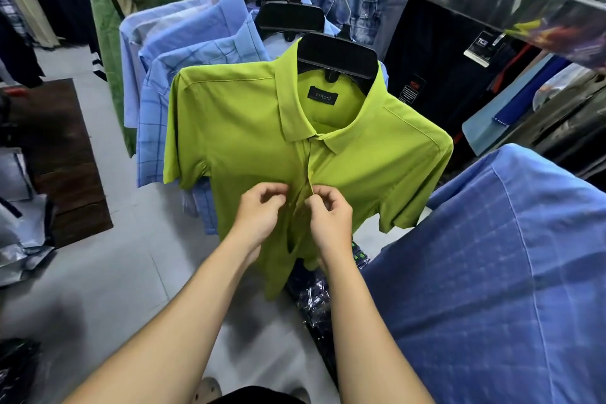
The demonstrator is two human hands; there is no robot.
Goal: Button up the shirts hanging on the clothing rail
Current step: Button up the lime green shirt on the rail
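Button under fingertips not visible. Lower front of green shirt (249, 141) partly behind forearms. Big blue shirt (492, 256), right of hanger (339, 57), cropped by frame edge.

Green shirt on black hanger: long axis vertical, collar up, front facing camera. Lime, short-sleeved, dark neck label. Closed just below hanger, gaping lower down.

Left hand (259, 210), right hand (329, 216) well below hanger, each pinching placket edge.
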